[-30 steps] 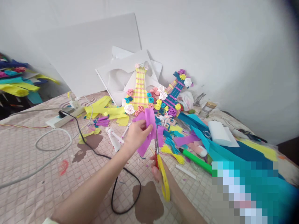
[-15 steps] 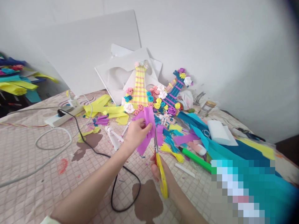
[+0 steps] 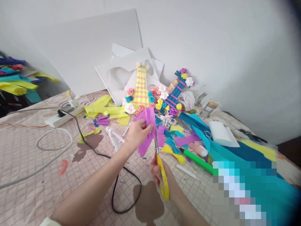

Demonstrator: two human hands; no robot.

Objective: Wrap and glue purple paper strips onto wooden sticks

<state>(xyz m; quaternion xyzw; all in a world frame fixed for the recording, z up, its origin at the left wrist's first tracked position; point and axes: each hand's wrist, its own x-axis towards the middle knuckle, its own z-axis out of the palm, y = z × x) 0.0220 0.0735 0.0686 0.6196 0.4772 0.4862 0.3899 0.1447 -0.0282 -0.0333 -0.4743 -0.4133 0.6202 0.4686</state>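
Note:
My left hand is closed on a folded piece of purple paper, with the thumb pressed on its front. To the right and lower, my right hand is wrapped round the yellow handles of the scissors. The metal blades point up and touch the right edge of the purple paper. Behind the paper leans a yellow guitar shape with strings and paper roses round it. A blue guitar shape with purple bands stands to its right.
A white power strip with a black cable lies at the left. Yellow paper and coloured scraps spread across the middle. Right of my hands are a green tube, teal paper and a white roll.

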